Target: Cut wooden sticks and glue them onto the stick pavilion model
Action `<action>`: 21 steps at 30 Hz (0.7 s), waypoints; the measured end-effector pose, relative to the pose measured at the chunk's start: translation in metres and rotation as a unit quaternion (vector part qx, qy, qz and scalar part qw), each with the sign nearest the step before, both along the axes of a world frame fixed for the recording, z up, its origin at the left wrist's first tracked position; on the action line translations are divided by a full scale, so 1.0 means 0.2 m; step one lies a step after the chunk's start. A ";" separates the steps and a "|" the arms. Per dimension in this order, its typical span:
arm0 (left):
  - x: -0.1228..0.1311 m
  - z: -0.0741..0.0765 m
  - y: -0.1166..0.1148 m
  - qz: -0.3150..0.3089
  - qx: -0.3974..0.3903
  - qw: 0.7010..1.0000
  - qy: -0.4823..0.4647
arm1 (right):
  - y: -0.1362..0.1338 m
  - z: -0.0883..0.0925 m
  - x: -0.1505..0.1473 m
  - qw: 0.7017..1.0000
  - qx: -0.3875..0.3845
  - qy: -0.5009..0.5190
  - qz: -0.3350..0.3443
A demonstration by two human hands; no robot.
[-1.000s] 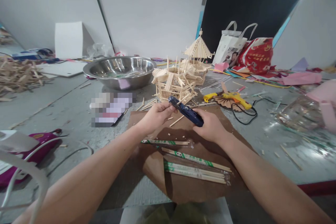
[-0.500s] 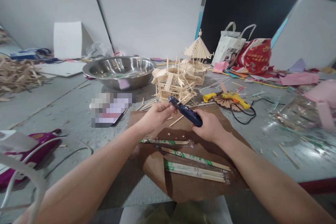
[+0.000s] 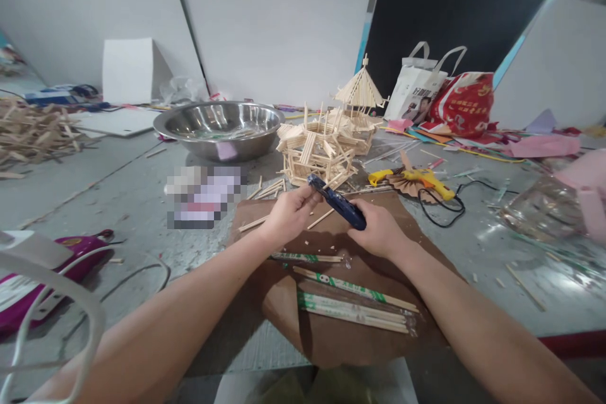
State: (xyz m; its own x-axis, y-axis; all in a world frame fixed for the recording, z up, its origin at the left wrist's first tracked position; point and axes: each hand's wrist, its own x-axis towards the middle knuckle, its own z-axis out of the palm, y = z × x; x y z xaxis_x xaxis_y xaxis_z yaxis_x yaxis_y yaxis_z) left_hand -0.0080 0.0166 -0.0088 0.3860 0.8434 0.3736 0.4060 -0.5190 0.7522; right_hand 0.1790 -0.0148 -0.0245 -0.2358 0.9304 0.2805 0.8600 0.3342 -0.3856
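Observation:
My right hand [image 3: 379, 227] is closed around the handle end of a dark blue hand tool [image 3: 344, 207], which tilts up to the left. My left hand [image 3: 294, 211] is closed in a pinch beside the tool's far end. Whatever is between its fingers is too small or hidden to make out. A thin wooden stick [image 3: 253, 223] shows beside my left wrist, and another stick [image 3: 320, 219] lies below the tool. Brown paper [image 3: 350, 350] is under both hands. On it lie wrapped chopsticks [image 3: 355, 287] and small wood scraps.
Behind my hands stands a model pavilion of wooden sticks [image 3: 322, 145]. A steel basin [image 3: 213, 151] is to its left, a yellow glue gun [image 3: 428, 182] with a black cord to its right. A purple tool [image 3: 71, 271] and white cable [image 3: 97, 322] lie left; a clear jar [image 3: 540, 211] lies right.
My left hand has shifted slightly right, closer beneath the tool's far end. A stick now shows beside my left wrist. My right hand keeps its hold on the tool.

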 end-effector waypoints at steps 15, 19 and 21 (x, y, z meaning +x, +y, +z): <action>-0.01 0.06 -0.03 -0.072 -0.183 0.974 -0.115 | 0.00 0.01 0.02 1.000 0.007 0.016 0.026; -0.04 0.04 0.00 -0.133 -0.271 0.941 -0.150 | -0.01 0.02 0.02 1.000 0.003 0.010 0.024; -0.05 0.03 0.01 -0.152 -0.300 0.927 -0.164 | -0.01 0.02 0.02 1.000 -0.001 0.006 0.020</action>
State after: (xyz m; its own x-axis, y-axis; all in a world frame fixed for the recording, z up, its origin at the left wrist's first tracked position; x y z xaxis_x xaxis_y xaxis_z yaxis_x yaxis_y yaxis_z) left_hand -0.0172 0.0183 -0.0031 0.5888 0.8082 0.0116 0.0079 -0.0202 0.9998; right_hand 0.1822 -0.0165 -0.0200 -0.2702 0.9204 0.2827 0.8407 0.3686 -0.3967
